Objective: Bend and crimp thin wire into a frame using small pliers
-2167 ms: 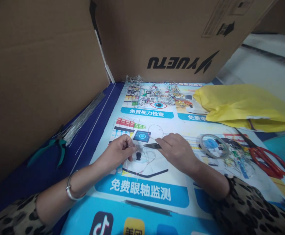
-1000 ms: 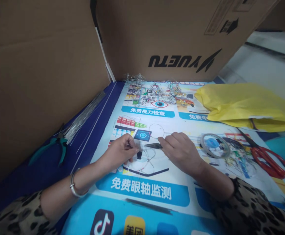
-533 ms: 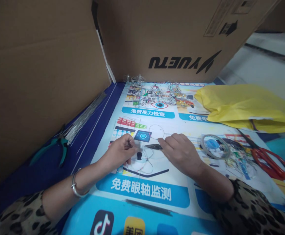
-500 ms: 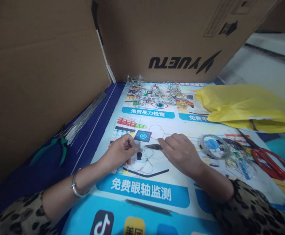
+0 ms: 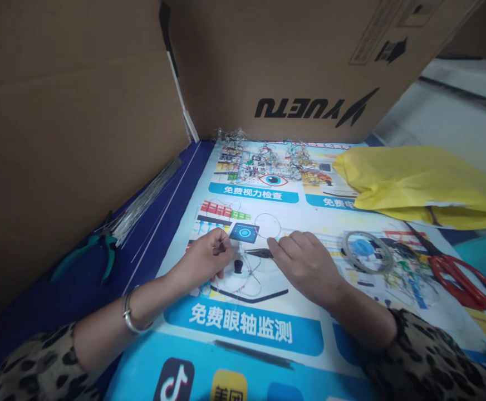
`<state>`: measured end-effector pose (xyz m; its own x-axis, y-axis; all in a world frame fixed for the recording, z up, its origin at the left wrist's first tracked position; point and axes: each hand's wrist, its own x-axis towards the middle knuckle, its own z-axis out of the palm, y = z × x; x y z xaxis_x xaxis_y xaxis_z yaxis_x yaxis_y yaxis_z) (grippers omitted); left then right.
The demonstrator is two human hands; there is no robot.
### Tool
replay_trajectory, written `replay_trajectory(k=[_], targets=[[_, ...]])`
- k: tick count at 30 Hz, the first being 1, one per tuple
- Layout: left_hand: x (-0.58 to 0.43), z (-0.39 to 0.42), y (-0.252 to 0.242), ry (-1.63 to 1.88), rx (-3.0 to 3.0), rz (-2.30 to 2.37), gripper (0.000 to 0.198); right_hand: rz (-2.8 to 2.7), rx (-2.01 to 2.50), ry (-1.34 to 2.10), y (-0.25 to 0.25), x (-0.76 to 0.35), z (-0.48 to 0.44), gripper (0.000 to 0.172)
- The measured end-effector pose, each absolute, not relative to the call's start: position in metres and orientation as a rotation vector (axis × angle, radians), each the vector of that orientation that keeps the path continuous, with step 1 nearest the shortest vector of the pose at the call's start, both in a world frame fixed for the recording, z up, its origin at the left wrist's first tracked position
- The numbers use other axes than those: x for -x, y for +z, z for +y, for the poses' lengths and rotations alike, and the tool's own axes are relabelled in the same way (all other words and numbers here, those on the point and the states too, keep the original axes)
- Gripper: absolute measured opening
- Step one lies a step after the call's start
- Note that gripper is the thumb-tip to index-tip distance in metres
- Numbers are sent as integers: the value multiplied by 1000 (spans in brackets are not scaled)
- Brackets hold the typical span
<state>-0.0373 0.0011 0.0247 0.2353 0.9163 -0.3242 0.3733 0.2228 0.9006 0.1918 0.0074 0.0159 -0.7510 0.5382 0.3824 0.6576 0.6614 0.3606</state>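
My left hand [image 5: 210, 253] pinches a thin wire piece [image 5: 249, 283], whose fine loops and small beads hang over the printed sheet. Just to the right, my right hand [image 5: 307, 266] is closed around a pair of pliers [image 5: 260, 253]. Only the dark pointed jaws show; the handles are hidden in my palm. The jaw tips point left at the wire close to my left fingertips. Whether they grip it is too fine to make out. A thin wire ring [image 5: 268, 225] lies on the sheet behind the jaws.
Cardboard panels [image 5: 293, 67] stand at the back and left. Teal-handled pliers [image 5: 108, 259] and a bundle of straight wires [image 5: 142, 200] lie left. Wire pieces [image 5: 268, 159] are heaped at the back. A yellow bag [image 5: 418, 178], tape roll [image 5: 368, 252] and red-handled scissors [image 5: 464, 278] are right.
The plier jaws and my right hand have shifted very slightly left. My left hand keeps its pinch in nearly the same place.
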Motion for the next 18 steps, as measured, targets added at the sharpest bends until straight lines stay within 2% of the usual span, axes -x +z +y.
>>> replay_trajectory(k=[10, 18], targets=[[41, 3, 22, 569, -1402, 1318, 12, -2557, 941, -614, 14, -192, 9, 20], [42, 2, 24, 523, -1430, 1322, 12, -2574, 939, -665, 15, -190, 8, 21]])
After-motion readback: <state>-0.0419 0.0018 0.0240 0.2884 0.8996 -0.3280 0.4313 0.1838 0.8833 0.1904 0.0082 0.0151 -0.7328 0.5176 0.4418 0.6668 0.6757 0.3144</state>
